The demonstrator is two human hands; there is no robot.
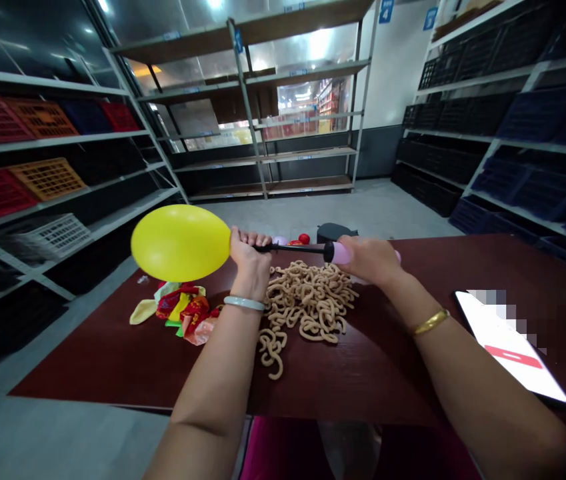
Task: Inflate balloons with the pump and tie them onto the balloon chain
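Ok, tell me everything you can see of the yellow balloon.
The yellow balloon is inflated, glossy and oval, rubber by its look, held sideways above the left end of the table. Its neck is hidden in the left hand, closed where the black rod of the pump ends. Nothing else touches it.

Tan loop pile (pixel 307 300), limp balloons (pixel 180 310), phone (pixel 510 347), crate shelves (pixel 47 180)

I see a yellow balloon (pixel 180 243), blown up to a smooth, glossy oval, lying sideways in the air over the tabletop (pixel 113 360) with its neck pointing right into my left hand (pixel 250 257). Joined to it is a hand pump (pixel 307 249), held level. Its thin black rod is drawn out of a pink barrel gripped in my right hand (pixel 370 261).
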